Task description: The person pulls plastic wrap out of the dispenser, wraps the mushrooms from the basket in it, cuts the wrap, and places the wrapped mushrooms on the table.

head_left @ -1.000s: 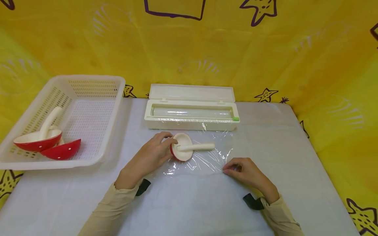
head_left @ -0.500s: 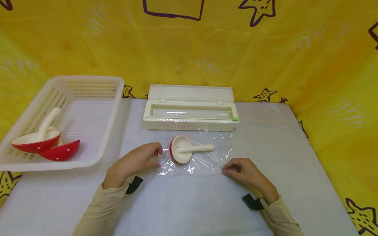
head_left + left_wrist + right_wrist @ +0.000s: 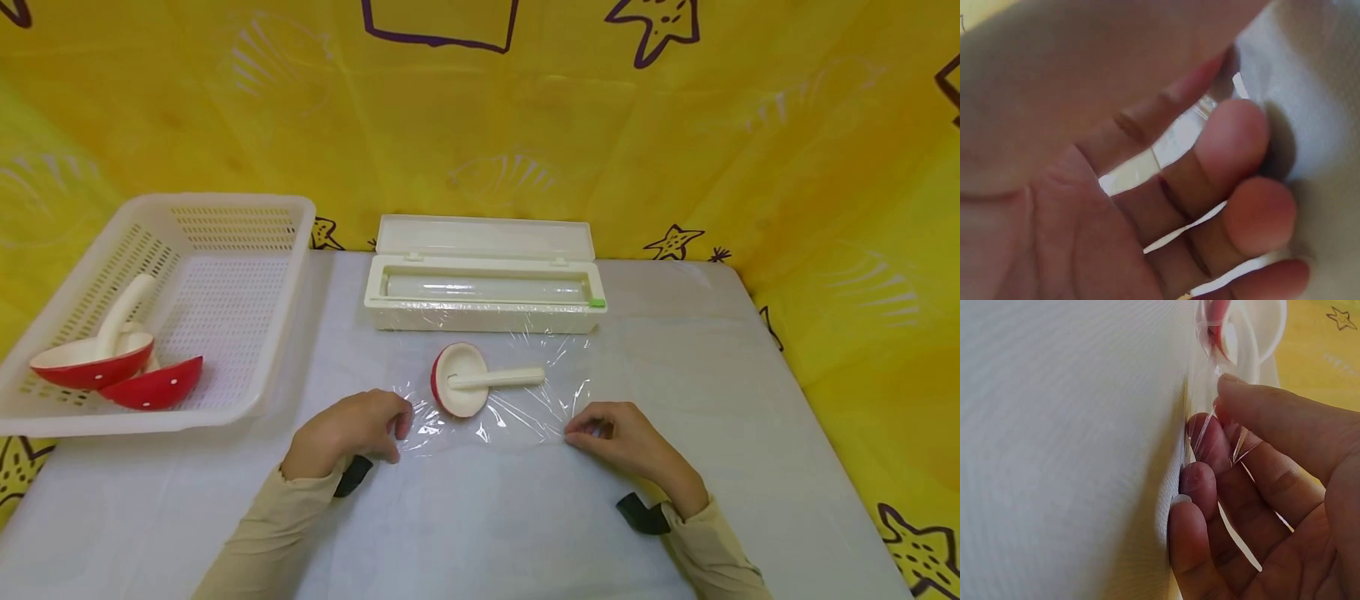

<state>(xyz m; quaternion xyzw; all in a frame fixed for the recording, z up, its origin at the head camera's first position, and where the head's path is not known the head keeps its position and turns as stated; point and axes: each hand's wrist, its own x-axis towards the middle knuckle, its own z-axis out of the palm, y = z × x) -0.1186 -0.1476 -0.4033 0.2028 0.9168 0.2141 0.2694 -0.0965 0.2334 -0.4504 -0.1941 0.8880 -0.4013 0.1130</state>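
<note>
A toy ladle with a red outside, cream bowl and cream handle lies on clear plastic wrap, its handle pointing right. The wrap stretches forward from a cream wrap dispenser, whose lid is raised over the roll. My right hand pinches the wrap's near right corner between thumb and fingers; the right wrist view shows the wrap between them. My left hand is at the near left corner, fingers bent, with a gap between thumb and forefinger. Its thumb tip is hidden in the left wrist view.
At the left stands a white perforated basket holding two more red-and-cream ladles. A white cloth covers the table. Behind it hangs a yellow patterned curtain, which also runs along the right side.
My left hand has let go of the ladle's bowl and moved down and left to the wrap's near left corner. The right hand stays at its corner.
</note>
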